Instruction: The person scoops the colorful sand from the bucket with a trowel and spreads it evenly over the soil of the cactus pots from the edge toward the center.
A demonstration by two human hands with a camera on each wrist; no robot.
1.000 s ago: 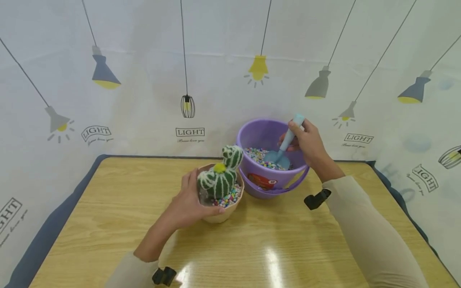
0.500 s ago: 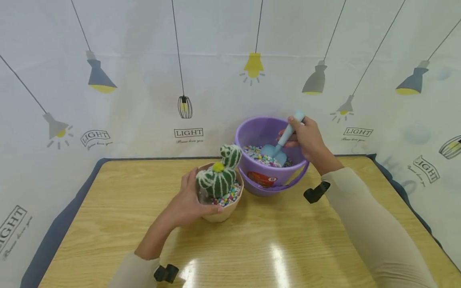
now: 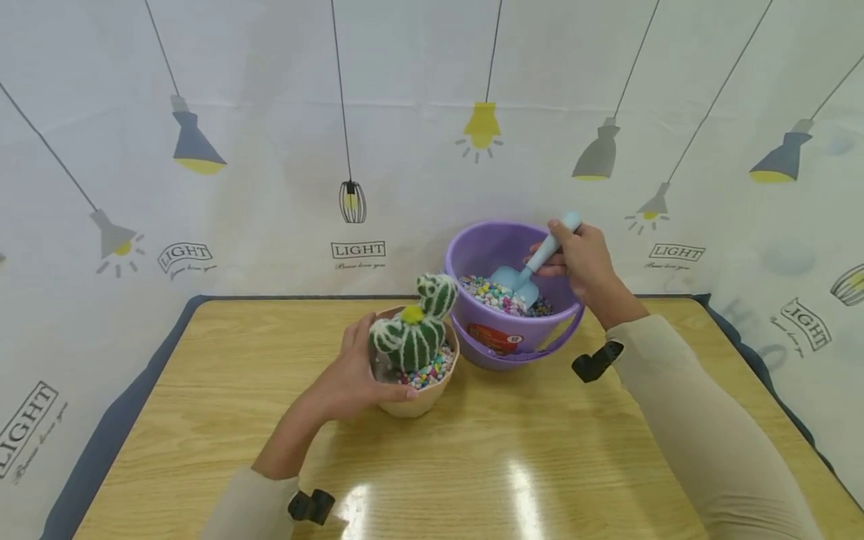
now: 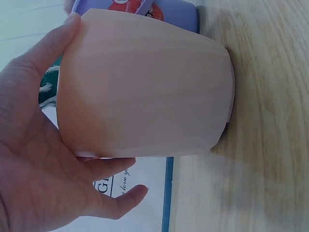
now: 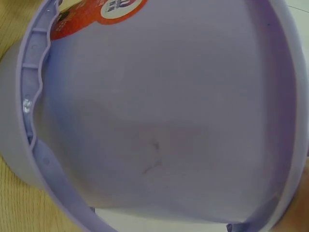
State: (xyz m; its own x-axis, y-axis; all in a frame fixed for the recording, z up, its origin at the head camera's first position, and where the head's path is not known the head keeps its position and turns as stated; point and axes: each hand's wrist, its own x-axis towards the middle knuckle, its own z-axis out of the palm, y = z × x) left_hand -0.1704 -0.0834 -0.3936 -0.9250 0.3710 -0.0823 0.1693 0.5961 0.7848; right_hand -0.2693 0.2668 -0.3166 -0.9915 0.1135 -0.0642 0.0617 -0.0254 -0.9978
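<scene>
In the head view my left hand (image 3: 354, 379) grips the rim of a pale peach plant pot (image 3: 412, 405), thumb along the near side. A knitted green cactus (image 3: 415, 345) with white trim and a yellow tuft stands in it amid colourful pebbles (image 3: 432, 369). The left wrist view shows the pot's smooth wall (image 4: 145, 87) upright on the table. My right hand (image 3: 583, 255) holds a light blue toy shovel (image 3: 543, 251) by its handle, its blade among multicoloured pebbles (image 3: 496, 296) inside a purple bucket (image 3: 486, 244). In the right wrist view the bucket's side (image 5: 159, 106) hides the shovel.
A wooden table (image 3: 418, 480) carries both containers, the bucket right behind the pot. The bucket's purple handle (image 3: 560, 341) hangs down its front. Behind the table's dark-edged back rises a white cloth (image 3: 405, 150) printed with lamps.
The shovel's blade has lifted somewhat among the bucket's pebbles, and my right hand has shifted slightly right. My left hand keeps its grip on the pot, which stays in place.
</scene>
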